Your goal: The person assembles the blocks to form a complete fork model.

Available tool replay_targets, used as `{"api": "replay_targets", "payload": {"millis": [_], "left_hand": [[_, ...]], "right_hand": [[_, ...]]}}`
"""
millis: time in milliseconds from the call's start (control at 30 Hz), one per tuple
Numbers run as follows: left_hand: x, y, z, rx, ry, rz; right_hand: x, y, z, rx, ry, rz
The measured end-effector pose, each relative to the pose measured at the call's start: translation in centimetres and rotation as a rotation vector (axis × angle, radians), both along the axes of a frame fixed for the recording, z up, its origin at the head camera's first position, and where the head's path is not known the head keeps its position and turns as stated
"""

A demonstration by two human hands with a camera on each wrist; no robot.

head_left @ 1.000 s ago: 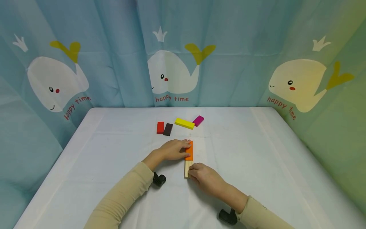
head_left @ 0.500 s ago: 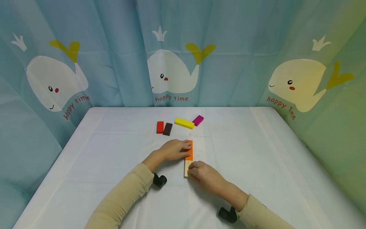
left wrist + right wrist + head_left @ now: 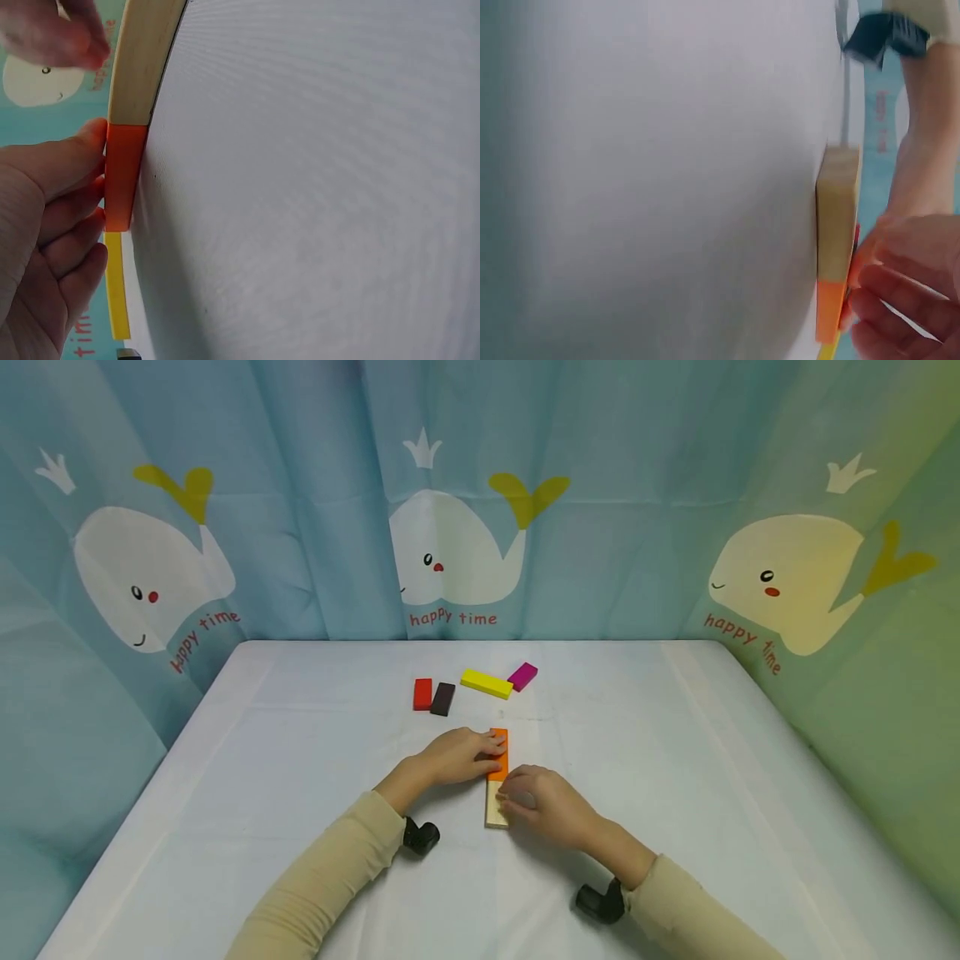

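Note:
An orange block point(image 3: 498, 768) and a plain wooden block point(image 3: 493, 810) lie end to end in one line on the white table. On top of the orange block rest the fingertips of my left hand point(image 3: 459, 755); the left wrist view shows its thumb and fingers point(image 3: 79, 154) touching that block's face. My right hand point(image 3: 551, 806) hovers just over the wooden block's right side with loosely bent fingers and nothing in them. In the left wrist view a gap separates the blurred right hand point(image 3: 56, 34) from the wooden block point(image 3: 142, 64).
Farther back lie a red block point(image 3: 423, 694), a dark brown block point(image 3: 442, 699), a yellow block point(image 3: 487, 683) and a magenta block point(image 3: 522, 677). Black wrist cameras point(image 3: 422, 837) sit under both wrists. A blue whale-print curtain point(image 3: 615, 568) hangs behind the table.
My right hand has lifted off the wooden block, moving slightly up and away, and its fingers have loosened. The left hand stays on the orange block.

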State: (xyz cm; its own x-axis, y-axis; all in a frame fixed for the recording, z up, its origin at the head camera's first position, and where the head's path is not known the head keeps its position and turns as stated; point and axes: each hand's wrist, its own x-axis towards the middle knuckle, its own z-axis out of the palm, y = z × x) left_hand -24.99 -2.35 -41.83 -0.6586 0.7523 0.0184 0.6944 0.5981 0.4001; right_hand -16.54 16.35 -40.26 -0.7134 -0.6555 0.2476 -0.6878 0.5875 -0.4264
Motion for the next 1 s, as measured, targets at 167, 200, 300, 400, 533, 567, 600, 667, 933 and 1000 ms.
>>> {"api": "replay_targets", "payload": {"millis": [167, 200, 300, 400, 533, 567, 600, 667, 933, 1000], "left_hand": [[0.0, 0.1, 0.0, -0.004, -0.009, 0.003], [0.0, 0.1, 0.0, -0.003, -0.013, 0.004], [-0.1, 0.0, -0.1, -0.003, -0.016, 0.007], [-0.1, 0.0, -0.2, 0.002, -0.016, 0.006], [-0.2, -0.1, -0.3, 0.008, -0.012, 0.003], [-0.2, -0.1, -0.3, 0.010, -0.009, 0.002], [-0.3, -0.1, -0.3, 0.011, -0.006, 0.001], [-0.3, -0.2, -0.4, 0.020, 0.001, -0.002], [-0.5, -0.2, -0.4, 0.028, -0.008, -0.007], [-0.6, -0.2, -0.4, 0.023, -0.007, -0.006]], "right_hand": [[-1.3, 0.4, 0.1, -0.006, 0.005, -0.101], [-1.6, 0.5, 0.2, -0.004, 0.000, -0.113], [-2.5, 0.6, 0.3, 0.000, -0.014, -0.154], [-3.7, 0.8, 0.5, 0.002, -0.002, -0.196], [-5.2, 1.0, 0.6, 0.010, 0.030, -0.212], [-5.6, 1.0, 0.6, 0.016, 0.033, -0.211], [-6.0, 1.1, 0.5, 0.024, 0.035, -0.209], [-6.6, 1.0, 0.4, 0.037, 0.025, -0.217], [-8.8, 0.5, 0.1, 0.085, -0.043, -0.277], [-9.5, 0.3, 0.2, 0.094, -0.054, -0.293]]}}
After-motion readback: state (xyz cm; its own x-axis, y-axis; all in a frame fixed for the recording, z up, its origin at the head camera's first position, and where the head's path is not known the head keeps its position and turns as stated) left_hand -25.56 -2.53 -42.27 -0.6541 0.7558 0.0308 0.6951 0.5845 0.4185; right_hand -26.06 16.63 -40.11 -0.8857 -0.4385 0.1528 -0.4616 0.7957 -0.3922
